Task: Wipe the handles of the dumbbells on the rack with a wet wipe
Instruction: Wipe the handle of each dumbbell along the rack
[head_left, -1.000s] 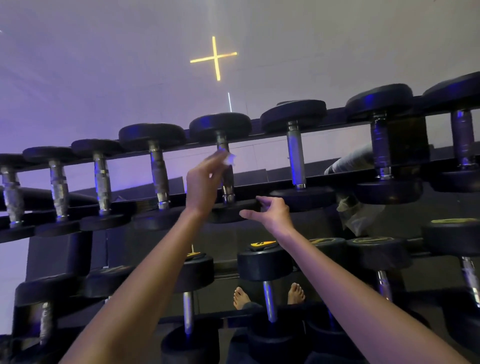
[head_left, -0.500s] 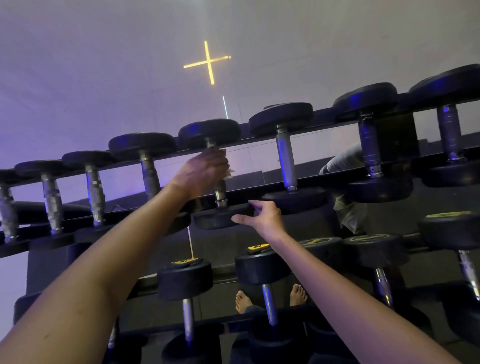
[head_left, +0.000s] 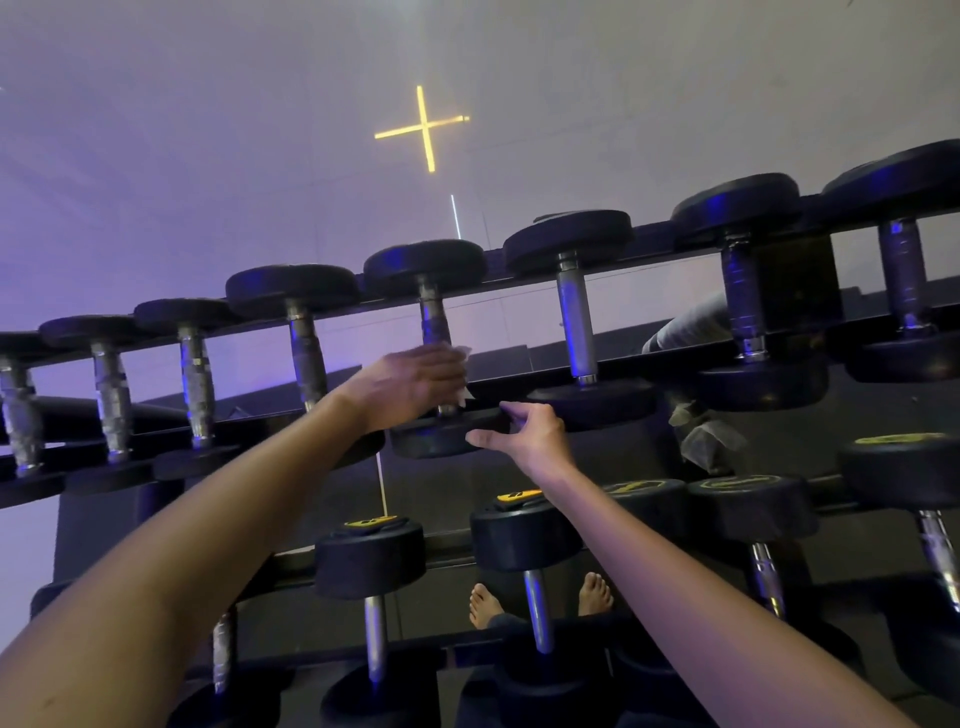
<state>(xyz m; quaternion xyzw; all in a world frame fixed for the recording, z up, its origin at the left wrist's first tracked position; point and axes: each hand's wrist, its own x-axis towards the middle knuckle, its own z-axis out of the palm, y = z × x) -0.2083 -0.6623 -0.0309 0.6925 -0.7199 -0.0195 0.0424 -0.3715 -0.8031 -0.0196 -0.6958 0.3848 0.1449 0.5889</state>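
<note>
A black rack (head_left: 670, 244) carries a top row of black dumbbells with metal handles. My left hand (head_left: 415, 384) is wrapped around the lower part of the middle dumbbell's handle (head_left: 434, 322), with a white wet wipe (head_left: 465, 395) between palm and metal; a corner of the wipe pokes out on the right. My right hand (head_left: 524, 436) grips the rim of that dumbbell's near weight head (head_left: 441, 436). Most of the wipe is hidden under my fingers.
More dumbbells stand to both sides on the top row, such as the one to the right (head_left: 574, 322). A lower row (head_left: 524, 535) has yellow-labelled heads. A crumpled wipe or packet (head_left: 711, 441) lies at the right. Bare feet (head_left: 485, 605) show below the rack.
My left hand slid down the handle from near the top head to the lower end, taking the wipe with it. The right hand moved onto the near head's rim.
</note>
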